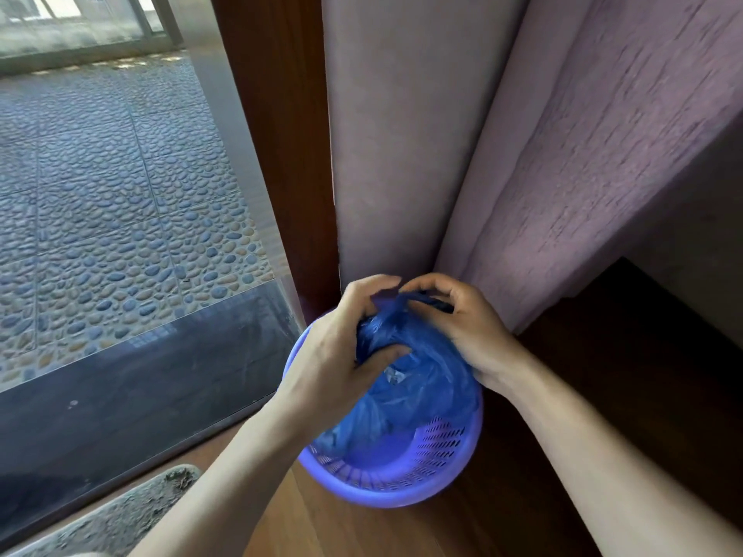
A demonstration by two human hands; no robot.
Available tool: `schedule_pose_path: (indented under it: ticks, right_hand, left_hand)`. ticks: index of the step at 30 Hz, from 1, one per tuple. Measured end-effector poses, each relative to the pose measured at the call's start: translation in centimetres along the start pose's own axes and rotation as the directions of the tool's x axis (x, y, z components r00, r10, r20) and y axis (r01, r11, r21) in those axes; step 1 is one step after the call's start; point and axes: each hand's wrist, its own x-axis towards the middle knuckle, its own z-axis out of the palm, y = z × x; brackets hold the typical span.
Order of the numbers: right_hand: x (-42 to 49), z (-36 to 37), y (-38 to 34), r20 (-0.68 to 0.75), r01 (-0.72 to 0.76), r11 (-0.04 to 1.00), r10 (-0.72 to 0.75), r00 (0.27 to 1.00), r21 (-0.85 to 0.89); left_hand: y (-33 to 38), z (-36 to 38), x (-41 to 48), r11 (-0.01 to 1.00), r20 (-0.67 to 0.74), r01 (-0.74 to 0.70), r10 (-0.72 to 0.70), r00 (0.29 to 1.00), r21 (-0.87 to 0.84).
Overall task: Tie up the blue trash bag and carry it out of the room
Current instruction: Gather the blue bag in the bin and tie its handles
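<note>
Down at the lower middle of the frame, both hands are bunched up on the blue trash bag, which sits inside a round purple-blue plastic bin with slotted walls. The left hand is clamped on the gathered plastic from the left side, thumb pressed into the bag and fingers curled over the top of the bunch. The right hand grips from the right, fingers hooked over a twisted bit of the bag's mouth. The fingertips of both hands nearly meet above the bundle, so the hands are close together, both closed on plastic. No knot visible that I can make out; it's kinda blurry right there. Something pale shows through the plastic near the middle, can't tell what.

The bin stands on a wooden floor, tucked in the corner just beside a dark brown door frame and touching or nearly touching a mauve curtain that hangs down behind it on the right. Left of the frame is a big glass door, and through it, across the upper left, a pebble-patterned pavement. At the bottom left edge a rough grey mat lies by the door.
</note>
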Motion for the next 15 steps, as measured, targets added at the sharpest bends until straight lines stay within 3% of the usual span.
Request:
schedule_pose_path:
  ticks: [2, 4, 6, 10, 11, 13, 15]
  right_hand:
    - [-0.1, 0.1, -0.2, 0.040, -0.008, 1.000, 0.008, 0.999, -0.002]
    - [-0.3, 0.0, -0.6, 0.097, -0.022, 0.994, 0.033, 0.995, -0.110]
    - [-0.7, -0.1, -1.1, 0.172, -0.068, 0.982, 0.099, 0.980, -0.178]
    - [-1.8, -0.4, -3.1, 0.366, -0.139, 0.986, 0.164, 0.916, -0.096]
    - [-2.0, -0.5, -3.2, 0.391, -0.076, 0.973, 0.158, 0.907, -0.216]
    - [-2.1, -0.4, -2.8, 0.361, 0.086, 0.855, 0.123, 0.924, -0.512]
    - [-2.0, -0.2, -2.4, 0.275, 0.164, 0.772, 0.014, 0.961, -0.614]
  left_hand:
    - [0.0, -0.4, 0.1, 0.993, 0.035, -0.090, 0.088, 0.996, 0.080]
    - [-0.1, -0.8, 0.2, 0.983, 0.062, -0.122, 0.115, 0.991, 0.135]
    - [-0.1, -0.7, 0.2, 0.978, 0.089, -0.121, 0.107, 0.990, 0.172]
    - [-0.5, -0.5, 0.2, 0.976, 0.102, -0.030, 0.008, 0.995, 0.215]
    - [-0.6, -0.5, 0.2, 0.982, 0.088, -0.005, -0.012, 0.996, 0.191]
    - [-0.6, -0.4, 0.4, 0.986, 0.085, 0.080, -0.093, 0.992, 0.149]
    - [-0.6, -0.2, 0.6, 0.970, 0.121, 0.213, -0.227, 0.966, 0.116]
